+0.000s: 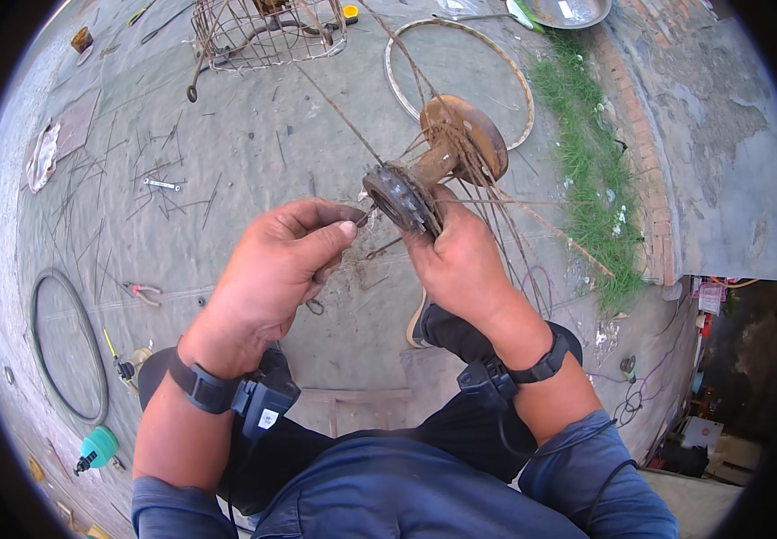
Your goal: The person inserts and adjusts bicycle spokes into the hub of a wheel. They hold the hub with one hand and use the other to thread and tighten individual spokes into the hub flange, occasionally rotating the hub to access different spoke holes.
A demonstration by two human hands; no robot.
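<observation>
The hub (436,163) is super rough, matt rusty metal, the toothed ring (406,195) on its near end looks like slightly shinier metal, the wrench (162,185) left of the hub's smooth, glossy metal.

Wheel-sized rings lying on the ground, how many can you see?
2: a pale rim ahead, beside the grass, and a dark tyre at far left. Others could be hidden.

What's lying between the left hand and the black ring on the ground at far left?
In the head view, pink-handled pliers lie on the ground between the left hand and the black ring.
</observation>
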